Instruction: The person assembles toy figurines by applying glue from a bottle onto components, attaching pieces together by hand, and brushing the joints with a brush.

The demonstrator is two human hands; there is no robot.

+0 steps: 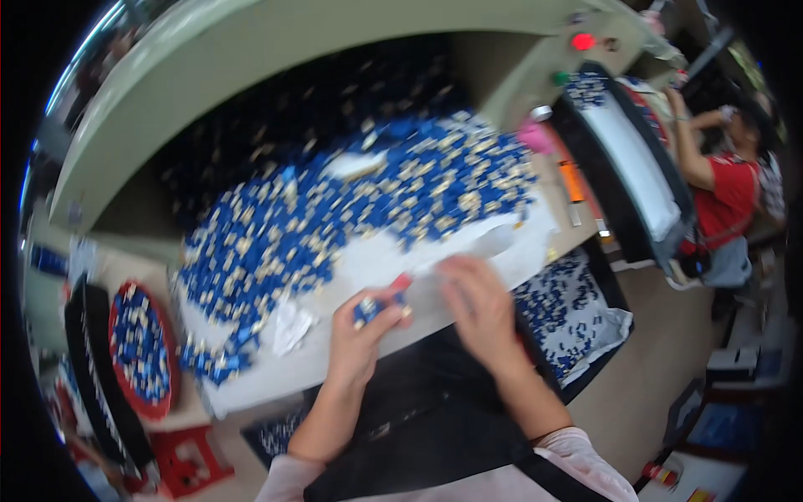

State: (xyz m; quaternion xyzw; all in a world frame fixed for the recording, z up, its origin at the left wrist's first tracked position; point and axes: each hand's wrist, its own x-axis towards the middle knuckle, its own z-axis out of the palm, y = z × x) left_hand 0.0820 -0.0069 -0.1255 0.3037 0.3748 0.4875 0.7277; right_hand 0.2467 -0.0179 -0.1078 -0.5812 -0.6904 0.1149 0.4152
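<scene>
Near the front edge of the table, my left hand [355, 330] is closed around small blue-and-pale pieces [366, 310]. They look like the ones in the pile, but blur hides their exact kind. A pinkish-red bit [401, 283] shows at that hand's fingertips; I cannot make out what it is. To its right, my right hand [481, 309] hovers over the white sheet [368, 263], its fingers loosely bent and a little apart, with nothing visible in them. Beyond both hands spreads a large heap of small blue and cream pieces [401, 188].
A crumpled white tissue [293, 325] lies left of my hands. Further left is a red oval basket [171, 386] of blue pieces. Black trays [615, 289] with more pieces sit lower down. A greenish hood wall [276, 29] arches overhead. At right, a person in red [728, 188] works.
</scene>
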